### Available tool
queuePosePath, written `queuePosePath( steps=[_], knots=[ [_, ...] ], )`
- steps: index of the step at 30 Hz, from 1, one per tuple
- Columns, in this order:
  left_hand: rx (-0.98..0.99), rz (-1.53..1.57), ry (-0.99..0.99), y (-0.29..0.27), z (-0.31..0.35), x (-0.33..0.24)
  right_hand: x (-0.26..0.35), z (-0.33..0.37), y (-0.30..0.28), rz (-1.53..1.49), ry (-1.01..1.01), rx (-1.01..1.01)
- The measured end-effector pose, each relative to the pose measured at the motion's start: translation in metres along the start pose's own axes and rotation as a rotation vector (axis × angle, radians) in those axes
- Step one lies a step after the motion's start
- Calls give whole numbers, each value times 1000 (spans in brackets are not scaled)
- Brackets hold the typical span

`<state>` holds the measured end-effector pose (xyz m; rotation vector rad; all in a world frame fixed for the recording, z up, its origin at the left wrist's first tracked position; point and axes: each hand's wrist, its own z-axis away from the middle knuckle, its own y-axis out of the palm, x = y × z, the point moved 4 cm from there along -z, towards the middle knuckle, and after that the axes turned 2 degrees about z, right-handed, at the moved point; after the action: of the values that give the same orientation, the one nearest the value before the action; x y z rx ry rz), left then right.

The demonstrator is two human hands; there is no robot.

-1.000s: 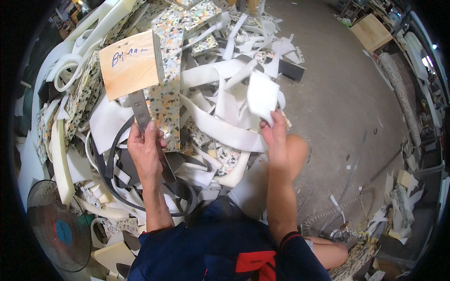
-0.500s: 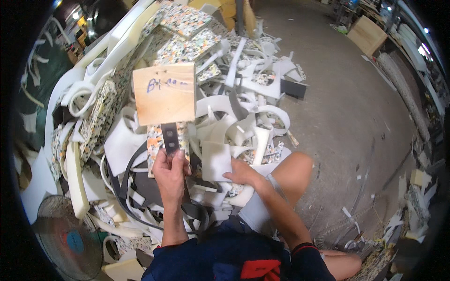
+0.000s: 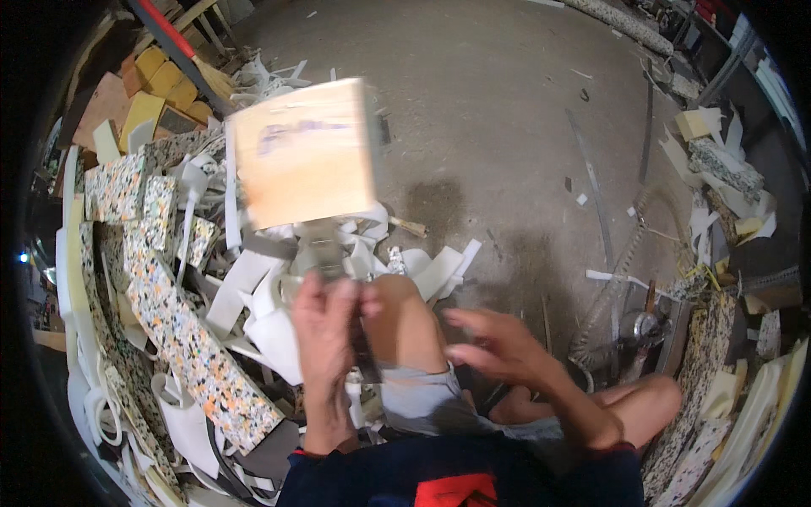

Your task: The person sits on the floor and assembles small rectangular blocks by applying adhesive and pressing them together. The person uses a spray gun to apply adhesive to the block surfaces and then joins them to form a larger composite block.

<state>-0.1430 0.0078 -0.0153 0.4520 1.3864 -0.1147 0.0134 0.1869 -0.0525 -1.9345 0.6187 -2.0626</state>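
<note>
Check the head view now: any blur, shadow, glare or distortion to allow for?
Head view: motion blur smears the wooden block, its blue writing and the left hand; soft dark patches, apparently shadows, lie on the grey floor; a small bluish light glares at far left; fisheye distortion bends edges near the black rim.

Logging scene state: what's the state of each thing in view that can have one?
Left grip, closed on metal strip
Right grip, open, nothing visible in it
Metal strip, held, wooden block at upper end
Wooden block, raised, marked face showing, blurred
Long speckled foam slab, lying on heap
White foam offcuts, loose, heaped
Straw broom, slanted, bristles down
</note>
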Motion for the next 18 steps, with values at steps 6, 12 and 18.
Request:
queuePosePath(
  steps=[6,12,18],
  knots=[
    [433,147,-354,151,-39,96,-55,141,-115,79,531,-510],
    [625,22,-305,203,-25,193,11,338,-147,279,864,-1321],
    [806,-272,-256,259,-2,218,95,520,22,289,1158,-2035]
  ],
)
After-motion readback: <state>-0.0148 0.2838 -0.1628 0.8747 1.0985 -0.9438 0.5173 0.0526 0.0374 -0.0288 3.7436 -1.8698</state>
